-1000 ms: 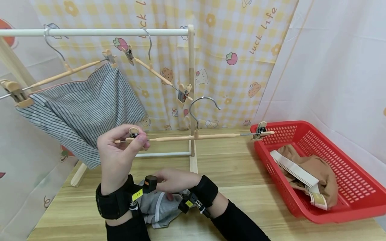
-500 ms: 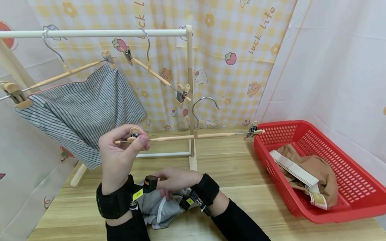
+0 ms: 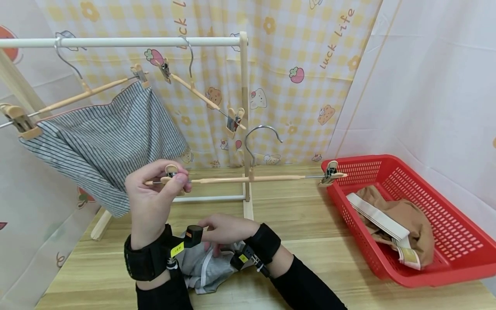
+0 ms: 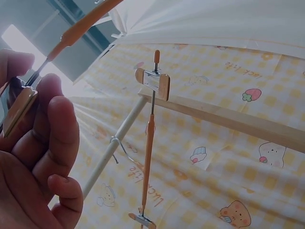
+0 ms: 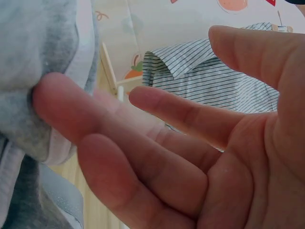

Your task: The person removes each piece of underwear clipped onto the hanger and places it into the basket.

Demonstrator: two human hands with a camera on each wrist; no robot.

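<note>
My left hand (image 3: 175, 177) is raised over the table and pinches the left clip (image 3: 170, 171) of a wooden clip hanger (image 3: 252, 177). The hanger lies level, its metal hook (image 3: 263, 133) up and its other clip (image 3: 331, 174) by the basket's corner. In the left wrist view the thumb and fingers (image 4: 57, 129) squeeze that clip (image 4: 16, 109). My right hand (image 3: 217, 234) rests low on a grey garment (image 3: 203, 269) with a white band, lying at the table's near edge. In the right wrist view its fingers (image 5: 109, 143) are spread and touch the grey cloth (image 5: 33, 57).
A small rack with a white rail (image 3: 116, 41) and a wooden post (image 3: 245, 107) stands at the back. A striped garment (image 3: 104, 137) hangs clipped to one hanger, beside an empty hanger (image 3: 201, 97). A red basket (image 3: 445, 249) at right holds a brown garment (image 3: 407, 215).
The hanger's right end swung slightly left, then back and a little lower. My right hand shifted slightly on the grey garment, showing more of its white band.
</note>
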